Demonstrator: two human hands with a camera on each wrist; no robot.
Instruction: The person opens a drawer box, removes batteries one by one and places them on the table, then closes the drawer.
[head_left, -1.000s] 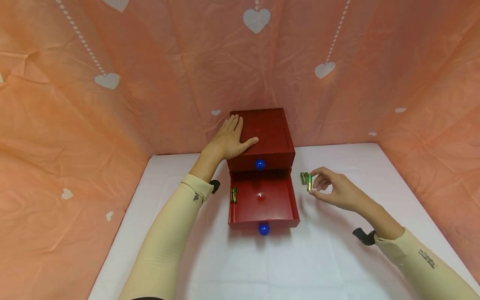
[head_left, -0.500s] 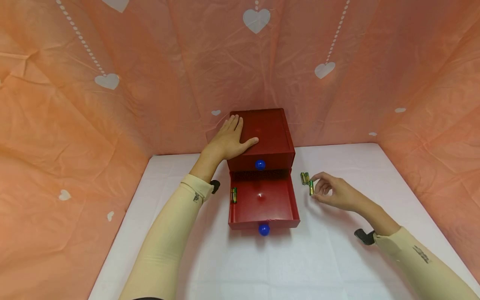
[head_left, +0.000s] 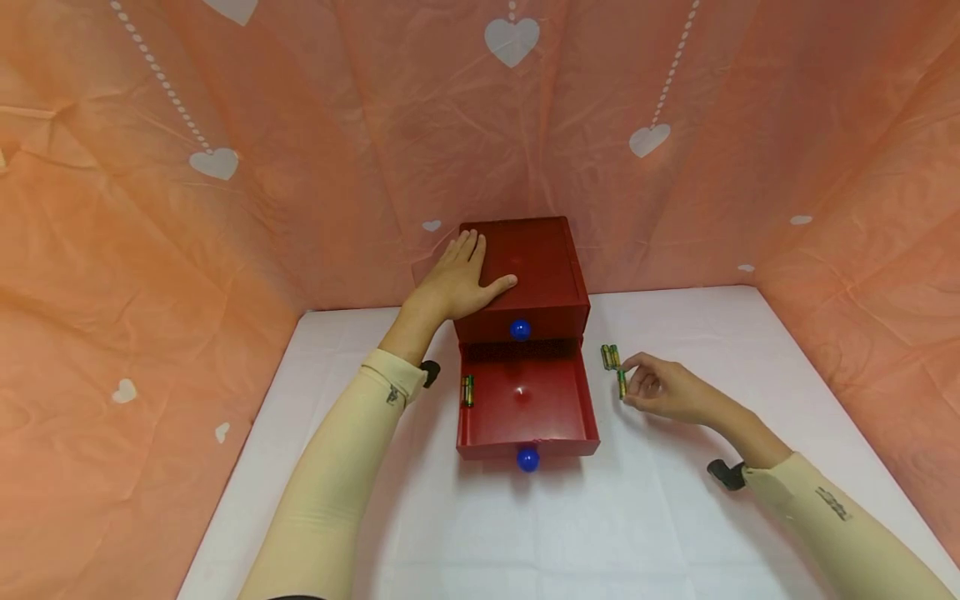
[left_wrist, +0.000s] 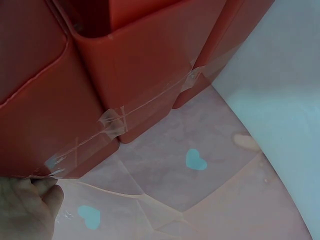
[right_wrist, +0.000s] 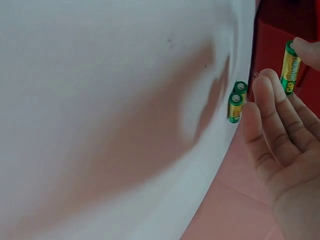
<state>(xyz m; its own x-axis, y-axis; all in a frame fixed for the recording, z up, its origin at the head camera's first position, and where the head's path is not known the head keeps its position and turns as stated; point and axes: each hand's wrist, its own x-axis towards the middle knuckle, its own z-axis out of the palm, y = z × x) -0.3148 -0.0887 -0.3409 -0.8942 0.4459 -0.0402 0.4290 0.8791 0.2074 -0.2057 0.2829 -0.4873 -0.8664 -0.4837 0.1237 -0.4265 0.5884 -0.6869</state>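
My left hand [head_left: 456, 282] rests on the top left of a red drawer box [head_left: 536, 258], fingers straight and thumb spread. In the left wrist view, part of that hand shows at the box's edge. To the right of the box, my right hand [head_left: 671, 393] pinches a green and gold battery [right_wrist: 290, 69] by its ends, between thumb and a finger. Two similar batteries [head_left: 611, 357] lie side by side on the white cloth, just beyond the held one. The lower drawer [head_left: 532, 417] is pulled out, with batteries [head_left: 468, 390] against its left wall.
The upper drawer, with its blue knob [head_left: 521, 330], is pushed in. Another blue knob [head_left: 528, 460] sticks out from the lower drawer's front. A peach curtain [head_left: 360, 150] with white hearts hangs behind and at both sides of the white-covered table [head_left: 637, 533].
My right hand has moved slightly toward me with the pinched battery, away from the two on the cloth. The left hand has stayed still on the box.
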